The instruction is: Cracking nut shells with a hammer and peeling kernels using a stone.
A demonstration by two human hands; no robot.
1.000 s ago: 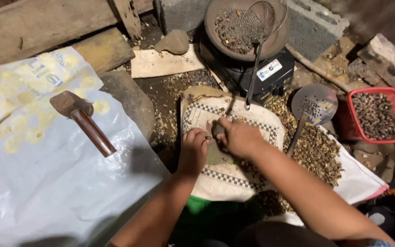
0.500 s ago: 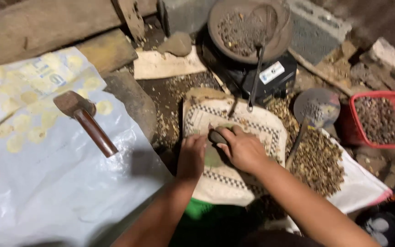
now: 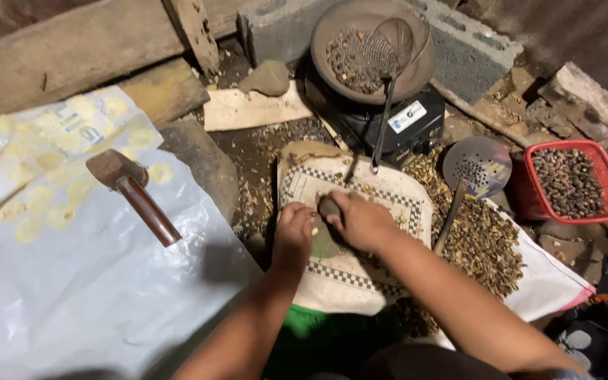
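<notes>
The right hand (image 3: 360, 222) wraps its fingers around a dark, rounded stone (image 3: 329, 207), held low over the checkered-edged cloth (image 3: 388, 204). The left hand (image 3: 293, 232) rests just beside it, fingers curled and pinching a small pale nut (image 3: 314, 231) against a flat greenish slab (image 3: 324, 245). A white plastic sheet (image 3: 72, 295) with yellow discs and blue lettering lies to the left, carrying a wooden-handled hammer (image 3: 131, 193).

left hand (image 3: 293, 232) curled, pinching | right hand (image 3: 364, 219) fisted, gripping
</notes>
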